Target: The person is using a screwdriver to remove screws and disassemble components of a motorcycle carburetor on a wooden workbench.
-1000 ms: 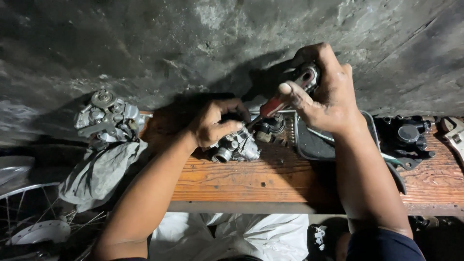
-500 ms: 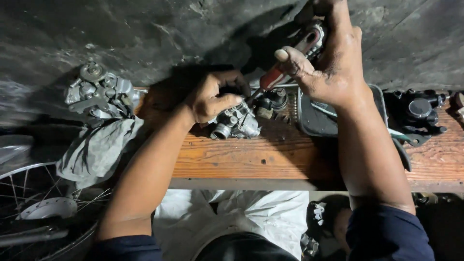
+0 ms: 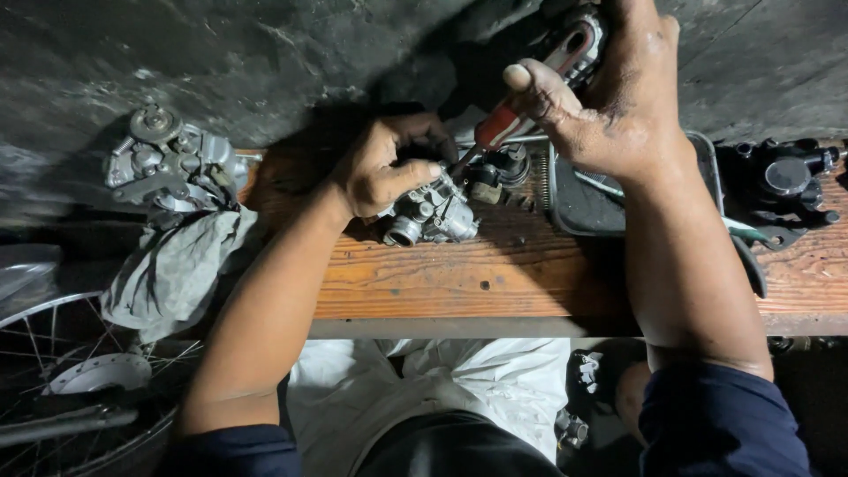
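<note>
The small metal engine part [image 3: 430, 215] sits on the wooden desk [image 3: 495, 278]. The left hand [image 3: 384, 168] holds it from above, fingers curled tight. The right hand [image 3: 618, 97] grips a red-handled screwdriver [image 3: 499, 126], whose tip touches the part. Beside the part lies a dark tray [image 3: 579, 205].

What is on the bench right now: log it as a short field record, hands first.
left hand: grips the small metal carburettor on the wooden bench
right hand: wraps the red-handled screwdriver, tip angled down to the carburettor
behind the carburettor: dark round part
bench right: dark tray, black engine part
bench left: second carburettor above a grey rag
below left: spoked wheel
</note>
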